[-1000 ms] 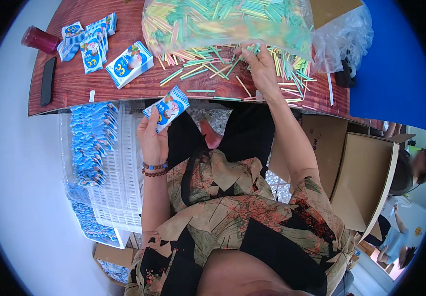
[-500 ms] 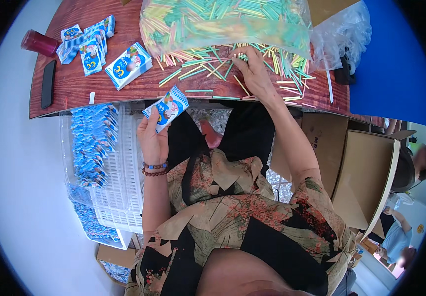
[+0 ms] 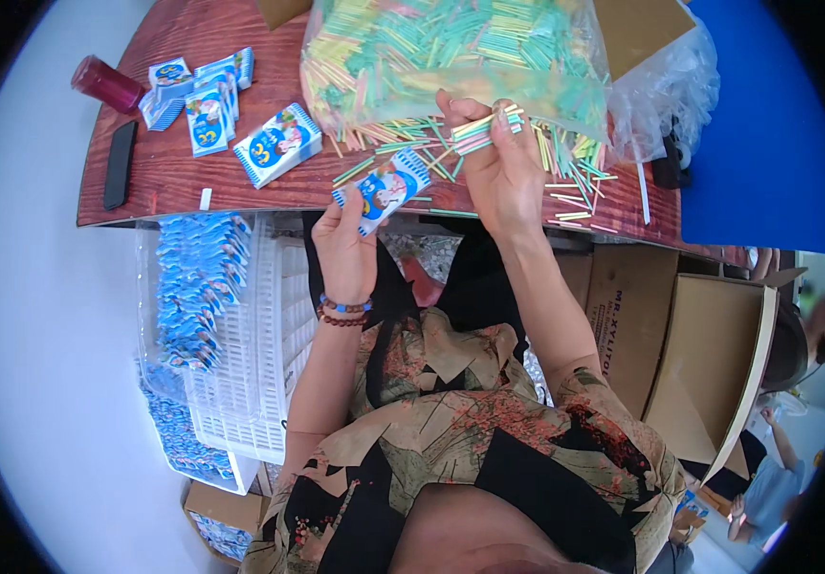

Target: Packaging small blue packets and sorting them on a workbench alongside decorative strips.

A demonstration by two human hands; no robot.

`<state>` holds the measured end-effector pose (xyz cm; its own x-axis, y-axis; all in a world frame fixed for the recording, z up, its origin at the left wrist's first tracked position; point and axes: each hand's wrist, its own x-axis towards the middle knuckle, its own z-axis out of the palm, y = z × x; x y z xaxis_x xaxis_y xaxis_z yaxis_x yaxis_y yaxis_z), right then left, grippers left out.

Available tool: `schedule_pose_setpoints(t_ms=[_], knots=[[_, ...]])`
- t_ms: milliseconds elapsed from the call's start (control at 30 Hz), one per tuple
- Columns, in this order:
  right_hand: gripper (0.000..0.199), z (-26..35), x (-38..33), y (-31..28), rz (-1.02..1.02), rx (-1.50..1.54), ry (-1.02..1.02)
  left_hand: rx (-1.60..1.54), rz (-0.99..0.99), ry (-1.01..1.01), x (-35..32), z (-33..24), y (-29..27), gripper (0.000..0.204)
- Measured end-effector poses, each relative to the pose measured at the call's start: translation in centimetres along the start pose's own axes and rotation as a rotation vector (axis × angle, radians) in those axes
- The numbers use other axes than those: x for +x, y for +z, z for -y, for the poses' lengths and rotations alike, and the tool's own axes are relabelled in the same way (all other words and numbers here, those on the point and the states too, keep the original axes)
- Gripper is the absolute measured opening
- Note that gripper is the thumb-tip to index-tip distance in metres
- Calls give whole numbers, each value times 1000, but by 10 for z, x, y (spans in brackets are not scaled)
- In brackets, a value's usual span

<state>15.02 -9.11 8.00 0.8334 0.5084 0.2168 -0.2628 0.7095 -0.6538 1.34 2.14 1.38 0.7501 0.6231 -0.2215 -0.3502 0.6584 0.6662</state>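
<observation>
My left hand [image 3: 345,253] grips a blue-and-white packet [image 3: 395,187] between thumb and fingers, just over the table's near edge. Turned palm up, my right hand [image 3: 510,187] is closed on a small bundle of thin pastel sticks [image 3: 485,134] in yellow, pink and green. The packet and the bundle are apart. Behind my right hand lies a large clear plastic bag [image 3: 470,84] full of the same sticks, with loose sticks [image 3: 575,182] spilling along its front. Another packet [image 3: 278,145] lies left of my left hand, and several more packets [image 3: 209,115] are heaped beyond it.
A dark red cup [image 3: 108,84] and a black phone-like slab [image 3: 120,165] are at the table's left. Below, a white basket [image 3: 274,368] stands beside rows of blue packets [image 3: 200,287]. An open cardboard box [image 3: 709,354] is at right; another person [image 3: 771,488] appears lower right.
My right hand has lifted from the loose sticks and turned palm up with the bundle. My left hand has brought the packet closer to it. The whole view has shifted slightly.
</observation>
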Motion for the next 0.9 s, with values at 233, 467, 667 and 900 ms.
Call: schedule_pose_setpoints(t_ms=[233,467,667,900], knots=[[11,-29,-11,36,-14,-10,-97,-26,-16,90,-1,2,3,22],[11,-41,-17,51,-38,-16,-79,-74,0,154,-3,-1,0,23],[11,-45,-26,54,-76,-135,-58,-110,-24,183,-3,2,-3,22],[13,-58,-39,52,4,-338,-47,-128,-19,233,-2,4,-1,21]])
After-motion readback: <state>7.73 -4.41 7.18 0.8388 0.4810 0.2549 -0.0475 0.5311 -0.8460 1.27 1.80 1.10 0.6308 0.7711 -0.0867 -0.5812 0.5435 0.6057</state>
